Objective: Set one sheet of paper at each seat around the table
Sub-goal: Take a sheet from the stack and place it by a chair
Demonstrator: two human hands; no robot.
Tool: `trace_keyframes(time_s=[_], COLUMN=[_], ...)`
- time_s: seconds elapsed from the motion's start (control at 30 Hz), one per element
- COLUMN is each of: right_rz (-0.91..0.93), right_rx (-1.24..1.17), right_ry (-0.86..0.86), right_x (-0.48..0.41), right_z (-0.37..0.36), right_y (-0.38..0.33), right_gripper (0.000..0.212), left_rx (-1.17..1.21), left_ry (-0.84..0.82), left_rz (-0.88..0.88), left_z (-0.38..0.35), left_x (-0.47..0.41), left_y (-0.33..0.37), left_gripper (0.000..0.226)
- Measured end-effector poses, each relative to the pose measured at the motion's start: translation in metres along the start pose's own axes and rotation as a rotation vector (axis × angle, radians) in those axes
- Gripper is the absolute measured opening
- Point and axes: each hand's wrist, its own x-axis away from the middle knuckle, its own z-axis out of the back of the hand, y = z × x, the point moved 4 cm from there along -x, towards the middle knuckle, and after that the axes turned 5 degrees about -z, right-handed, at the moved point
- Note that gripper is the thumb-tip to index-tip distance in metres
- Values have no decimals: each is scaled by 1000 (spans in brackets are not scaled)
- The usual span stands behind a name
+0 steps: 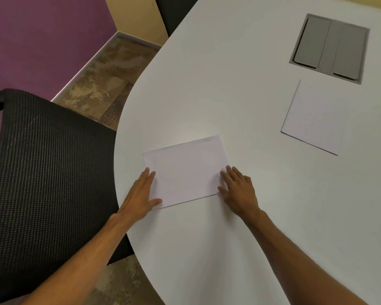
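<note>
A white sheet of paper (186, 170) lies flat on the white table (229, 89), close to the curved edge beside a black mesh chair (42, 168). My left hand (141, 194) rests flat with fingers spread on the sheet's near left corner. My right hand (238, 192) lies flat against the sheet's right edge, fingertips touching it. Neither hand grips the paper. A second white sheet or small stack (317, 117) lies farther right on the table, apart from both hands.
A grey recessed cable hatch (330, 48) is set into the tabletop at the far right. Another dark chair back (174, 9) shows at the table's far end. Patterned carpet (106, 84) and a purple wall (31, 40) lie to the left.
</note>
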Motion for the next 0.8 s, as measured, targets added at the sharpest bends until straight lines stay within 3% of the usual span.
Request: trace_keyframes(time_s=[0.43, 0.8], right_rz=[-165, -268], right_rx=[-154, -44], right_ry=[168, 258], right_x=[46, 71], right_z=[54, 96], right_y=[47, 146], right_gripper=[51, 58], left_rx=[-12, -179], left_ry=[122, 100], left_rz=[-330, -386], left_z=[-17, -57], left_x=[-12, -65], left_y=[127, 263], left_gripper=[77, 84])
